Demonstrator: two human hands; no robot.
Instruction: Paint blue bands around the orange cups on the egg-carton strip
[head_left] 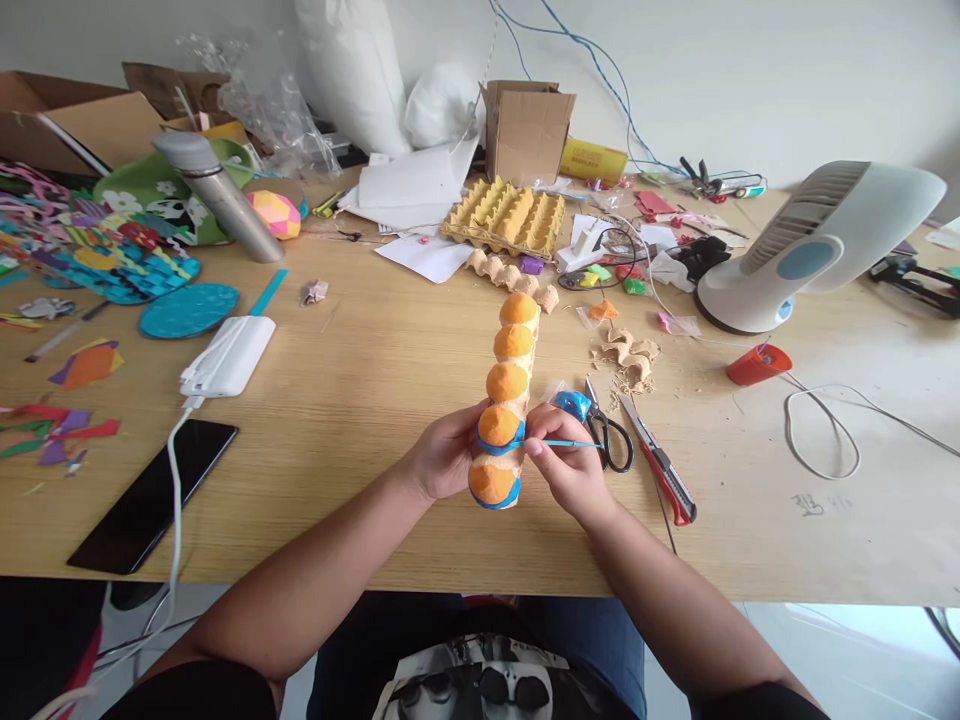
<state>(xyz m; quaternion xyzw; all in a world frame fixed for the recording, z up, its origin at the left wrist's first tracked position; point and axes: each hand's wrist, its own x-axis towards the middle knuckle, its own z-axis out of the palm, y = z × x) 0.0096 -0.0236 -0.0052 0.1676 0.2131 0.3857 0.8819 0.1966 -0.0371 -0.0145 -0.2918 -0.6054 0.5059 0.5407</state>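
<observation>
A strip of egg-carton cups (510,385) with orange-painted domes lies lengthwise on the wooden table (360,360). My left hand (442,458) is closed around its near end from the left. My right hand (568,468) pinches a thin blue paintbrush (570,443), whose tip touches the second-nearest dome. The two nearest domes have blue rims. A small pot of blue paint (571,404) sits just right of the strip.
Black scissors (609,432) and a red utility knife (664,470) lie to the right, with carton scraps (626,355). A white fan (810,245), red cup (757,364), yellow egg tray (506,215), power bank (229,355) and phone (154,493) stand around.
</observation>
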